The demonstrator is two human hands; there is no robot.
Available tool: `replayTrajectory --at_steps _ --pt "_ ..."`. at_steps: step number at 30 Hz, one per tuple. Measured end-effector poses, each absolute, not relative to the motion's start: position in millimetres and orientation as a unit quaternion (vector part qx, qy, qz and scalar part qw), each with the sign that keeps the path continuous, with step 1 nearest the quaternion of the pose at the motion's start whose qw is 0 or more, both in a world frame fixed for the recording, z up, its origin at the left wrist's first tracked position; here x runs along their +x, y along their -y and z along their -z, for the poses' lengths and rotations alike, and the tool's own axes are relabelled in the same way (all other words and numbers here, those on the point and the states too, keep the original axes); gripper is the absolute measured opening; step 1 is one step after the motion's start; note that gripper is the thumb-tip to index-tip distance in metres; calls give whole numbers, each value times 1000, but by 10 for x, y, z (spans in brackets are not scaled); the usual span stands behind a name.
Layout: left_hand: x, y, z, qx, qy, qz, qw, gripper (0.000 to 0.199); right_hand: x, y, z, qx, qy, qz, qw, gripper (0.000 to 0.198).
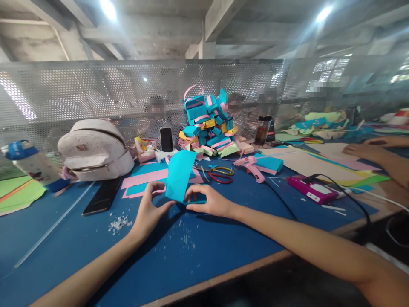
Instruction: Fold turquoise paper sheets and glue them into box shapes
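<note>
Folded blue paper (179, 175), in from worktop (147, 273) front edge, probably light, springy, crease-prone; grip low, where left hand (148, 212) and right hand (213, 201) fingers hold it.

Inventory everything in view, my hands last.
bottle: one, mostly white, far left
backpack: one, white, left
flat phone: one, black, left
upright phone: one, dark, back
paper pile: one, multicoloured, back
scissors: one pair, red-yellow, centre
glue gun: one, pink, centre
box: one, mostly purple, right
sheets: several, multicoloured, right
co-worker's hands: two, bare, right
table: one, blue, foreground
folded paper: one, blue, centre
left hand: one, bare, centre
right hand: one, bare, centre
</note>
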State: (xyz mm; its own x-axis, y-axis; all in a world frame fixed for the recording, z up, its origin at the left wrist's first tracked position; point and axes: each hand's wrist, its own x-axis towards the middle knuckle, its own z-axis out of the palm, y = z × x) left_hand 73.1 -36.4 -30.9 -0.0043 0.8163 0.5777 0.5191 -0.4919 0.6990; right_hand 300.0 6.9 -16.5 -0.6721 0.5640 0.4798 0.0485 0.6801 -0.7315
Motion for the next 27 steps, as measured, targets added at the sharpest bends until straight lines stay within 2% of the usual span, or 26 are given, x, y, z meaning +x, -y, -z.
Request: replayTrajectory --at_steps 7,10,12,16,27 --pt "783 414 267 711 -458 -496 195 30 2996 -116 176 -189 775 -510 320 44" --pt "817 455 235 727 -450 -478 203 25 2978 -107 226 -205 758 -519 338 39" --pt "837 480 226 733 -450 -466 208 23 2967 -86 247 -208 740 -535 350 45" --pt "864 509 221 741 -456 -445 213 19 2964 -57 243 -209 748 -541 323 42" --pt "878 560 154 765 -446 -423 191 26 2969 -43 256 -208 760 -527 319 42"
